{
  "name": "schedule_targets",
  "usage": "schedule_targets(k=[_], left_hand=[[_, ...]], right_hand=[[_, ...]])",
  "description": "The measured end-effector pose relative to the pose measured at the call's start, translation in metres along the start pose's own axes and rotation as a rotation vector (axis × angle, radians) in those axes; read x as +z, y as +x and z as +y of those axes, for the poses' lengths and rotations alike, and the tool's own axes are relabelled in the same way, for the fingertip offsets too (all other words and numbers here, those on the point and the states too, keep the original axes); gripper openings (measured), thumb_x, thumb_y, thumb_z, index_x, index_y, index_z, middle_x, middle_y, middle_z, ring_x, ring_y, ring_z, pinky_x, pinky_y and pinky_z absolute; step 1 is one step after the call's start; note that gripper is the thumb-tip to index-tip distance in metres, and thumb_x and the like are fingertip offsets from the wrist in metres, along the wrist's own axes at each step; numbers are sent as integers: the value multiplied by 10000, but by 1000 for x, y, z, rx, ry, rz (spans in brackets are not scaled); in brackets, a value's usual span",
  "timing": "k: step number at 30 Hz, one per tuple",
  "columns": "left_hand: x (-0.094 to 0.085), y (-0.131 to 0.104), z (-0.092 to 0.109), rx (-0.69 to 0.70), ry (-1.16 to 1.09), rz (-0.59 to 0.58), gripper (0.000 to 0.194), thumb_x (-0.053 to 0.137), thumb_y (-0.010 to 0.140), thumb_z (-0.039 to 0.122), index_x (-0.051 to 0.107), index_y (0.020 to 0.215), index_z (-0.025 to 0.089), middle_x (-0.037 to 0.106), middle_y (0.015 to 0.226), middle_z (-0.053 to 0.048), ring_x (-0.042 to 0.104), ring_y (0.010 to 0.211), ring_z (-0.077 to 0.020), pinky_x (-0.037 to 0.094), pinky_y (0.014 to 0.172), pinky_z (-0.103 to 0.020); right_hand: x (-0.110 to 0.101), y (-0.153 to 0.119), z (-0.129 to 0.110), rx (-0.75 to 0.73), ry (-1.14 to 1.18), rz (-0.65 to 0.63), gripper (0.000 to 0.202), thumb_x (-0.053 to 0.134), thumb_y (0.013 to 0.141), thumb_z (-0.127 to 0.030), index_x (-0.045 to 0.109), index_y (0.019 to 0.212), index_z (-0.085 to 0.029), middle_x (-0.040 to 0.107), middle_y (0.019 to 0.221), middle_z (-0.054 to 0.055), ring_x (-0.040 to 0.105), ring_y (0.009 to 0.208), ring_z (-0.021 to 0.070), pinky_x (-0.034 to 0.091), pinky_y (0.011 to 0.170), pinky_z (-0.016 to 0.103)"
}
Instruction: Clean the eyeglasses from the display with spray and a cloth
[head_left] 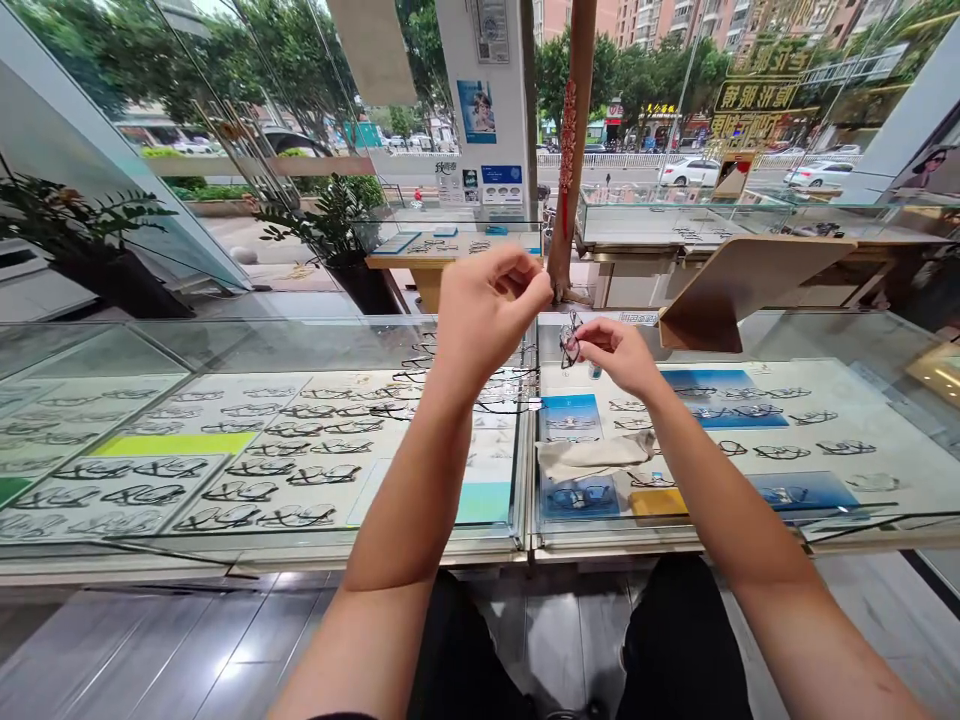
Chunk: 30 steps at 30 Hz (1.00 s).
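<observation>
My right hand [619, 355] pinches a pair of eyeglasses [570, 343] with dark frames, held up on edge above the glass counter. Higher and to the left, my left hand [491, 310] is raised with thumb and forefinger closed together. Whatever may be between those fingertips is too small to make out. Below my left forearm, a group of eyeglasses [401, 393] is partly hidden by the arm. A beige cloth [596, 455] lies on the counter to the left of my right forearm.
Glass display counters [529, 540] span the front, with rows of eyeglasses [285, 462] inside. A brown board [720, 290] stands tilted at the right rear. Behind are a wooden post [574, 150], a potted plant [352, 245] and a further display case [457, 245].
</observation>
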<state>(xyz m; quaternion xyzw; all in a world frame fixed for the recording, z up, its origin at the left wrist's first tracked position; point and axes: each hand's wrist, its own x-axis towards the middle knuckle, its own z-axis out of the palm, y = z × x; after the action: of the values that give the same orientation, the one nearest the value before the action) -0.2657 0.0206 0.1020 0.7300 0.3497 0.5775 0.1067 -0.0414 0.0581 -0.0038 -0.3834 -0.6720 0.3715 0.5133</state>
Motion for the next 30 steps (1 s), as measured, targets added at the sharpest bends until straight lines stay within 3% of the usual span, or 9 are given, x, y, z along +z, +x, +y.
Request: schedule_targets(k=[5, 9, 14, 22, 30], left_hand=[[50, -37, -83, -269, -171, -8, 299, 694, 931, 428, 673, 743, 196, 686, 788, -32, 599, 735, -163, 487, 729, -305], [68, -59, -120, -502, -398, -150, 425, 783, 864, 593, 702, 896, 177, 754, 897, -62, 649, 728, -151, 504, 690, -280], [72, -60, -129, -644, -556, -271, 579, 889, 765, 620, 704, 1068, 163, 776, 1026, -84, 731, 761, -142, 538, 664, -242], [74, -61, -127, -728, -584, -287, 276, 763, 781, 348, 737, 986, 164, 723, 780, -26, 772, 775, -177, 559, 716, -263], [76, -65, -123, -682, -609, -315, 500, 987, 656, 492, 773, 966, 164, 787, 913, -64, 750, 809, -193, 546, 696, -273]], right_hand=[[0, -6, 17, -51, -97, 17, 171, 699, 867, -347, 760, 976, -231, 827, 984, 45, 761, 892, 214, 582, 823, 368], [4, -7, 23, -136, -284, -23, 202, 617, 930, -306, 782, 1015, -226, 837, 995, 46, 754, 917, 212, 550, 810, 336], [1, -7, 25, -187, -425, -37, 234, 574, 971, -280, 790, 1047, -232, 843, 1001, 42, 739, 893, 207, 540, 793, 315], [0, -8, 25, -206, -473, -69, 245, 571, 996, -277, 805, 1060, -236, 855, 1026, 36, 754, 895, 210, 552, 797, 317], [4, -9, 24, -177, -346, -23, 233, 614, 988, -333, 823, 1034, -240, 855, 1048, 50, 747, 958, 227, 549, 813, 336]])
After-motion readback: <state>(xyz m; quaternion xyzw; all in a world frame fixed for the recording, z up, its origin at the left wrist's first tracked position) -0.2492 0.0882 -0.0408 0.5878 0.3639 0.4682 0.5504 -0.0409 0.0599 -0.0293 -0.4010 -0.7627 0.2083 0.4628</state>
